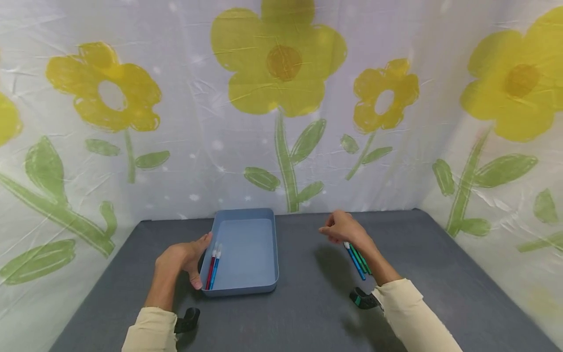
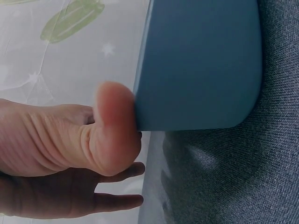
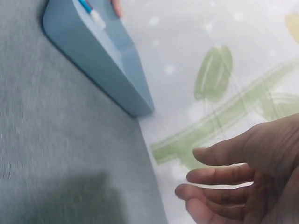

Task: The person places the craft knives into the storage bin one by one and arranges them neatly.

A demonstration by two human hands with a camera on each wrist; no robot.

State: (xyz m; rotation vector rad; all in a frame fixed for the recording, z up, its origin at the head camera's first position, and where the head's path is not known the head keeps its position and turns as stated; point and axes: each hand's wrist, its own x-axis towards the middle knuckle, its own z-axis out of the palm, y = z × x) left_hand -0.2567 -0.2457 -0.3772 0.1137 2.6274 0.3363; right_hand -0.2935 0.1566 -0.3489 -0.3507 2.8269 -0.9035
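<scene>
Left hand (image 1: 182, 256), fingers extended, should steady the tray (image 1: 248, 254) at lower centre; right hand (image 1: 346, 230), empty and loose, should pinch the lower-right pens (image 1: 355, 262) mid-barrel.

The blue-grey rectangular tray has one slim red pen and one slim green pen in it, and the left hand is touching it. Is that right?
Not quite: the head view shows a slim blue pen with a white end beside the slim red pen, not a green one. The left hand is indeed touching the blue-grey rectangular tray.
</scene>
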